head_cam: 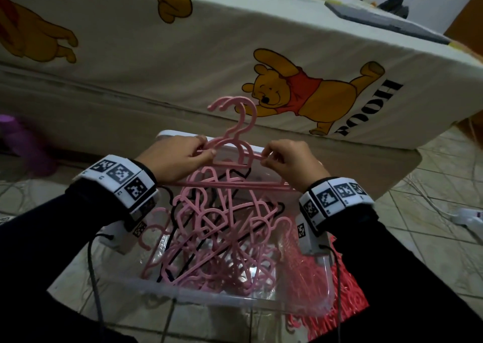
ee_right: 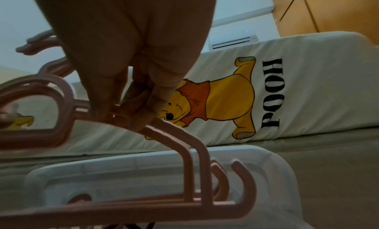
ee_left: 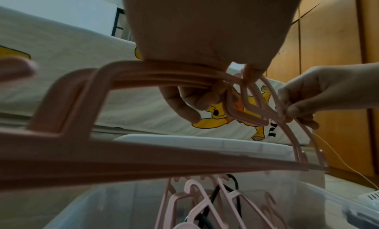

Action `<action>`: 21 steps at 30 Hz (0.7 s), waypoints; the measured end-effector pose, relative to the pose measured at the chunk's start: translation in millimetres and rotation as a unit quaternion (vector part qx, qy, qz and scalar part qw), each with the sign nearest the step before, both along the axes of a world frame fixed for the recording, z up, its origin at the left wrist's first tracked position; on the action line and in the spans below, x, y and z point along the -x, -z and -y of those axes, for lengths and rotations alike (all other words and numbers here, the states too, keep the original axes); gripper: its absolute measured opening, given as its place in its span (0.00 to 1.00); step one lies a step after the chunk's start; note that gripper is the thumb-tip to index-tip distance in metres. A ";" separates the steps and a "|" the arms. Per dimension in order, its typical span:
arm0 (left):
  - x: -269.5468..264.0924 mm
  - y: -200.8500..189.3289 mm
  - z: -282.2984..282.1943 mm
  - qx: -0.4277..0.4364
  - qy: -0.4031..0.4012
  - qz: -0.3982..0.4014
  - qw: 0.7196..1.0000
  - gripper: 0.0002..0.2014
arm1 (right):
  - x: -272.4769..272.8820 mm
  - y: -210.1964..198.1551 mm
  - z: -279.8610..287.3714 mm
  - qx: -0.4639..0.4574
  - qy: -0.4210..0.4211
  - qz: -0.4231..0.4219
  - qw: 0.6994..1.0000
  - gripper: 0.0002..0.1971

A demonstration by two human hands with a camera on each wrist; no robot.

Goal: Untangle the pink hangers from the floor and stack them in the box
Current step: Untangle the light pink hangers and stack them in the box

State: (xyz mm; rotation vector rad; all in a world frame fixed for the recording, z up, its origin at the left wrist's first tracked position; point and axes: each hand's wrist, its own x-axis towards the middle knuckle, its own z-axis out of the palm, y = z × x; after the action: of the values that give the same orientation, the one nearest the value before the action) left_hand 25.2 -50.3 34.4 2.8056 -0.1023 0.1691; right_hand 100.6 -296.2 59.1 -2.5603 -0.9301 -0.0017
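i see a few pink hangers pressed together as one bundle, upright, hooks pointing away from me, pinched between my left hand and right hand. directly below my hands sits the clear plastic box, holding a tangled heap of pink hangers.

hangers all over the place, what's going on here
A person is sorting pink hangers. Both hands hold a small aligned bunch of pink hangers upright over a clear plastic box: the left hand grips one shoulder, the right hand pinches the other. The box already holds a jumbled pile of pink hangers with a few black ones mixed in. More pink hangers lie on the tiled floor beside the box, next to a bed.
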 end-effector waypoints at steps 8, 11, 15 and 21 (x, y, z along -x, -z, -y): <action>-2.2 2.0 6.3 -0.091 -0.083 0.049 0.991 0.19 | -4.6 4.9 -3.1 -0.070 0.074 0.012 0.995 0.09; -2.5 0.3 -0.7 -0.082 -0.109 0.043 0.990 0.14 | -21.7 13.1 10.6 0.041 0.133 -0.034 0.990 0.04; -0.6 -1.5 -3.0 -0.068 -0.126 0.046 0.989 0.12 | -26.3 56.5 18.7 0.291 0.103 -0.110 0.945 0.09; -0.6 -4.4 3.5 -0.069 -0.115 0.066 0.989 0.11 | -14.1 115.2 11.1 0.346 0.060 -0.144 0.925 0.19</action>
State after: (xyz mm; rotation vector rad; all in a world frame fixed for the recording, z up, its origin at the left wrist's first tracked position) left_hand 25.8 -53.8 38.7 2.9370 0.1885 0.4191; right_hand 114.7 -307.3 -56.0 -3.1175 -0.7428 0.7771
